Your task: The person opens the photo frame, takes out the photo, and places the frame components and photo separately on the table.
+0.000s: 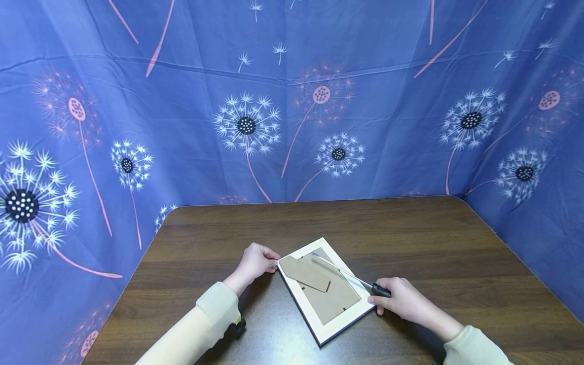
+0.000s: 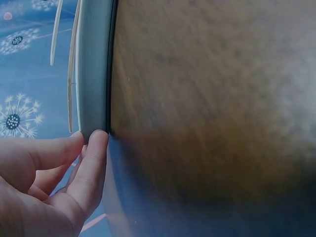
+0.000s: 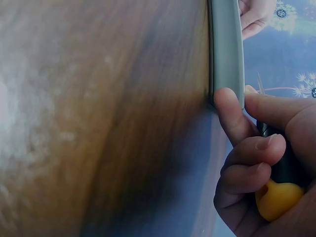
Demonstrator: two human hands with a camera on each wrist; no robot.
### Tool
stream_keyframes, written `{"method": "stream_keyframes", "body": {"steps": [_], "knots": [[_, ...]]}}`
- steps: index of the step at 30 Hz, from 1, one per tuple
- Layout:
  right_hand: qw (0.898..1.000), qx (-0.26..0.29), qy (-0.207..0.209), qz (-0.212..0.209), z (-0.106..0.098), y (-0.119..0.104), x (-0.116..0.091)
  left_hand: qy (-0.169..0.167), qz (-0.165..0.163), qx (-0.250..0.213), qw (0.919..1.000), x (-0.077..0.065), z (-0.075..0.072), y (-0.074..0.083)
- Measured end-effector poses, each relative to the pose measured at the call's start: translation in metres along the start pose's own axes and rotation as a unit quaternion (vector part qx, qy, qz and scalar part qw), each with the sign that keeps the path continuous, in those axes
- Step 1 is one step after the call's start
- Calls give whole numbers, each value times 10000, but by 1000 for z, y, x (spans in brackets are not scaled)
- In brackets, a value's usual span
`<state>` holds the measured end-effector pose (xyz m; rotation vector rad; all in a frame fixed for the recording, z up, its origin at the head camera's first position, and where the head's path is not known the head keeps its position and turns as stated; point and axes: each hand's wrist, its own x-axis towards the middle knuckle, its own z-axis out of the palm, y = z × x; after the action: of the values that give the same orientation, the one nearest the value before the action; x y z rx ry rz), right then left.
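Note:
A picture frame with a white border is turned back side up, its brown backing board and folded easel stand facing upward. My left hand pinches its left corner between thumb and fingers, as the left wrist view also shows. At the right corner, the thumb and a finger of my right hand pinch the frame's edge. That same hand grips a screwdriver in its curled fingers; the yellow handle end shows below them. The thin metal shaft points left across the backing board. Small dark tabs dot the board's edges.
Beneath lies a dark brown wooden table with rounded back corners. A blue cloth with dandelion prints hangs behind and along both sides. A dark strap piece shows at the left sleeve.

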<state>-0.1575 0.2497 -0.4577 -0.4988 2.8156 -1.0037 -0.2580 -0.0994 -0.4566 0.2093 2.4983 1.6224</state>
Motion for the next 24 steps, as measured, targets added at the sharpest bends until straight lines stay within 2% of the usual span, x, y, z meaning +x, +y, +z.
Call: {"method": "stream_keyframes", "body": {"steps": [11, 24], "knots": [[9998, 99, -53, -139, 3, -3, -2, 5, -140, 121, 9998, 9, 1, 2], [9995, 163, -246, -145, 7, -8, -4, -35, -121, 287, 9995, 16, 2, 6]]}}
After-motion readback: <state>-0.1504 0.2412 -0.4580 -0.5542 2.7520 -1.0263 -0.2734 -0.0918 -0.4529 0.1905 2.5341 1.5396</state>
